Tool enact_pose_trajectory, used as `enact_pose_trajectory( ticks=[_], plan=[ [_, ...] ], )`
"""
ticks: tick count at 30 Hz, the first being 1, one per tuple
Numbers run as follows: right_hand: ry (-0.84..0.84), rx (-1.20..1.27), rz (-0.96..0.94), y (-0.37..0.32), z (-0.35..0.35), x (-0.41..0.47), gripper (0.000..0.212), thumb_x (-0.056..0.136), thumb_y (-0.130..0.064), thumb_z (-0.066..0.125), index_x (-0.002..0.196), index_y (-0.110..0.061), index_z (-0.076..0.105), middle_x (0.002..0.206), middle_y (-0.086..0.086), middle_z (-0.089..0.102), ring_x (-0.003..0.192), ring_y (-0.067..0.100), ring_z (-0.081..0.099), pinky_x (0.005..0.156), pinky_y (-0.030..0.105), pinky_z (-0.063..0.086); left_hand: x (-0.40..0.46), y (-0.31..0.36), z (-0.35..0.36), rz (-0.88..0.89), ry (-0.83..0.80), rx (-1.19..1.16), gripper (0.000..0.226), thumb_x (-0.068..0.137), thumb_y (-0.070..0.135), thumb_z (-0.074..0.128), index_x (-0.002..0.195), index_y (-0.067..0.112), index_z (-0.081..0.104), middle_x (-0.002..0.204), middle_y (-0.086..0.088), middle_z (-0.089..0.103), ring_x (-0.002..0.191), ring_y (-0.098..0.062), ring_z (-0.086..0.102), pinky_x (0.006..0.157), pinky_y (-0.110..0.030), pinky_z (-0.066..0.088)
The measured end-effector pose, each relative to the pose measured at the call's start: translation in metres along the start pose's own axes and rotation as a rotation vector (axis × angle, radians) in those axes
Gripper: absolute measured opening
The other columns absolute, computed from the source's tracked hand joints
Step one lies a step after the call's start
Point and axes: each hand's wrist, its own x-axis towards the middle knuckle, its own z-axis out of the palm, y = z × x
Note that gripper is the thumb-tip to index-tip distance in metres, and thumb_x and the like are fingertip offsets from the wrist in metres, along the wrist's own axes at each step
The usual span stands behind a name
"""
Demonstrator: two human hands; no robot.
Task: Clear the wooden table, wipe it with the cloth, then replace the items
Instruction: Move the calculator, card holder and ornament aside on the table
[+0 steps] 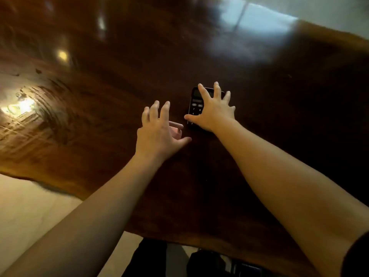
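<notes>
A dark glossy wooden table [259, 96] fills most of the view. A black calculator [194, 102] lies flat near its middle, screen end away from me. My right hand [213, 110] rests spread over the calculator's right side, thumb at its near edge, fingers apart. My left hand [159, 132] hovers just left of it with fingers spread. A small pinkish object [176, 126] shows between the left thumb and fingers; I cannot tell what it is or whether the hand holds it. No cloth is in view.
The table's near edge [209, 246] runs across the bottom, with dark clothing below it. Pale floor [30, 212] lies at the lower left. Lamp and window reflections shine on the tabletop at the left and top right.
</notes>
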Motion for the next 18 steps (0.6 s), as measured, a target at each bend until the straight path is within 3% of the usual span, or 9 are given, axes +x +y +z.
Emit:
enact_pose_trajectory(
  ticks=[4, 9, 14, 18],
  plan=[
    [-0.016, 0.056, 0.066, -0.004, 0.02, 0.014, 0.118, 0.063, -0.087, 0.065, 0.152, -0.052, -0.005, 0.167, 0.007, -0.014, 0.147, 0.054, -0.007, 0.103, 0.08, 0.022, 0.0, -0.005, 0.02, -0.021, -0.036, -0.051, 0.121, 0.062, 0.062, 0.085, 0.153, 0.034, 0.012, 0.16, -0.009, 0.021, 0.146, -0.035, 0.024, 0.095, -0.051, 0.05],
    [0.018, 0.071, 0.157, -0.006, 0.038, 0.034, 0.122, 0.063, -0.083, 0.07, 0.151, -0.053, -0.01, 0.164, 0.009, -0.024, 0.145, 0.058, -0.009, 0.101, 0.081, 0.024, 0.003, -0.01, 0.033, 0.011, 0.024, -0.049, 0.108, 0.066, 0.045, 0.089, 0.15, 0.025, 0.024, 0.151, -0.011, 0.029, 0.13, -0.033, 0.044, 0.083, -0.034, 0.048],
    [-0.019, 0.129, 0.25, -0.009, 0.042, 0.041, 0.123, 0.063, -0.074, 0.076, 0.149, -0.056, -0.011, 0.163, 0.013, -0.023, 0.14, 0.057, 0.02, 0.096, 0.067, 0.043, 0.005, -0.012, 0.033, 0.024, 0.048, -0.089, 0.099, 0.07, 0.038, 0.087, 0.148, 0.021, 0.03, 0.147, -0.011, 0.032, 0.125, -0.032, 0.047, 0.08, -0.029, 0.043],
    [-0.012, 0.143, 0.275, -0.01, 0.04, 0.045, 0.124, 0.059, -0.072, 0.08, 0.147, -0.059, -0.007, 0.162, 0.011, -0.017, 0.134, 0.051, 0.027, 0.093, 0.065, 0.045, 0.007, -0.017, 0.025, 0.018, 0.071, -0.107, 0.099, 0.072, 0.035, 0.087, 0.15, 0.019, 0.029, 0.145, -0.012, 0.034, 0.122, -0.032, 0.049, 0.08, -0.029, 0.045]
  ],
)
